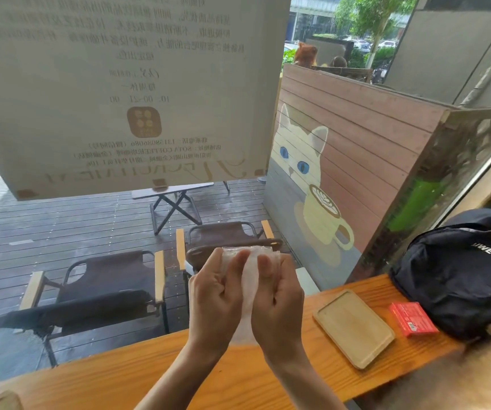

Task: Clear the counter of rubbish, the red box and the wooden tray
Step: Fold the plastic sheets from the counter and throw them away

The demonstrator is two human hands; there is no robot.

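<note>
Both my hands are raised above the wooden counter [161,377] and hold a crumpled clear plastic wrapper [248,288] between them. My left hand [216,294] grips its left side, my right hand [278,294] its right side, fingers curled around it. To the right, a pale wooden tray [353,327] lies flat on the counter with nothing on it. Just beyond the tray, a red box [413,319] lies on the counter against a dark backpack.
A dark blue backpack [460,267] sits on the counter's right end, touching the red box. The counter runs along a window with a paper notice [120,84] stuck on the glass. Outside are folding chairs [96,288] on wet decking and a painted wooden fence.
</note>
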